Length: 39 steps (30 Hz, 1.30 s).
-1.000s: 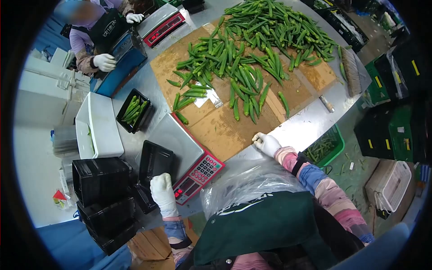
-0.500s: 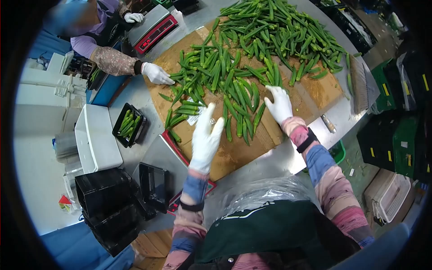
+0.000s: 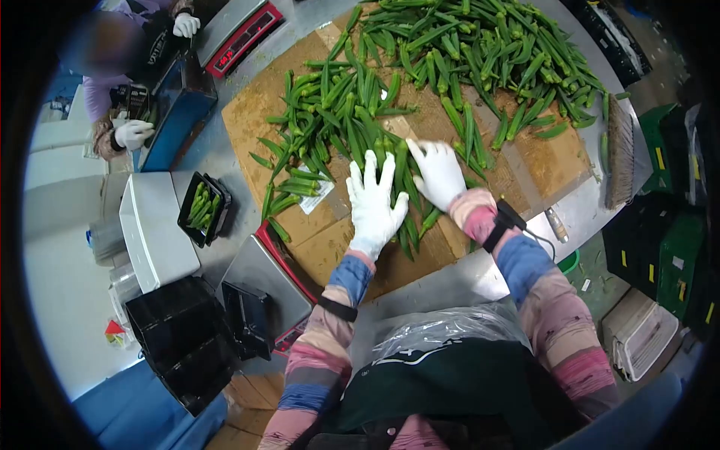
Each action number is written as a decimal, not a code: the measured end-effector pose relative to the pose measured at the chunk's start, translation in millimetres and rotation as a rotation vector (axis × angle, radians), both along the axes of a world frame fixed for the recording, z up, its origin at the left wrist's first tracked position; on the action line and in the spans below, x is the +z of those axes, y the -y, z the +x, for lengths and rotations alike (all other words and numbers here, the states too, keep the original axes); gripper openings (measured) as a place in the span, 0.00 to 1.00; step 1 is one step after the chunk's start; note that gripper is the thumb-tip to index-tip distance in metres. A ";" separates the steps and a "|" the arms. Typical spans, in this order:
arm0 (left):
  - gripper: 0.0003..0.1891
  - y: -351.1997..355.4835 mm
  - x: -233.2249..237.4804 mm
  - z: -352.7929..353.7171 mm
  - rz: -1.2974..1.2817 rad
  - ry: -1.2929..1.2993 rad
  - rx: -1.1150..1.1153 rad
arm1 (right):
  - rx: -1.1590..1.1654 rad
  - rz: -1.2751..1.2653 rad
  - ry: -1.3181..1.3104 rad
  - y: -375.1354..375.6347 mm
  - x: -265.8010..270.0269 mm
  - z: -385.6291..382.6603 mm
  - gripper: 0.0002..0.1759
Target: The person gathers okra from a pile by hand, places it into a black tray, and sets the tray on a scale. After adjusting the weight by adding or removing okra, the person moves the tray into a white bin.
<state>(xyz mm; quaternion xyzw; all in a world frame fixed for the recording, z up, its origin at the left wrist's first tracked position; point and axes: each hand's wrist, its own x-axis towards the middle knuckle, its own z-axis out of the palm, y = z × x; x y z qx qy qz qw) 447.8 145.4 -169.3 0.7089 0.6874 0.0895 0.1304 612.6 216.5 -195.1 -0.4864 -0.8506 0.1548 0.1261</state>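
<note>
My left hand, in a white glove, lies with its fingers spread over the near edge of a loose pile of green okra. My right hand, also gloved, is just to its right, fingers apart and pointing at the same okra; its fingertips are slightly blurred. Several okra pods show between and below the two hands. The pile rests on a flattened cardboard sheet. A white label lies on the cardboard left of my left hand.
A larger okra heap lies at the back. On the left are a scale, a black tray, a tray of okra and a white box. A brush and a knife handle lie right. A co-worker's gloved hand is at far left.
My left hand has moved right and come down onto the okra; my right hand has shifted left towards it. The co-worker's hand has withdrawn from the okra to the left.
</note>
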 end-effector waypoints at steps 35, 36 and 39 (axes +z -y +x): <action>0.20 42.6 -18.0 -59.0 -0.065 0.442 0.360 | -0.652 -0.432 -0.638 108.7 6.1 103.8 0.18; 0.14 41.3 -21.8 -71.9 -0.046 0.442 0.308 | -0.703 -0.453 -0.628 108.8 6.8 116.1 0.18; 0.08 43.0 3.8 -75.7 -0.227 1.003 0.613 | -0.736 -0.436 -0.371 105.3 11.2 127.9 0.18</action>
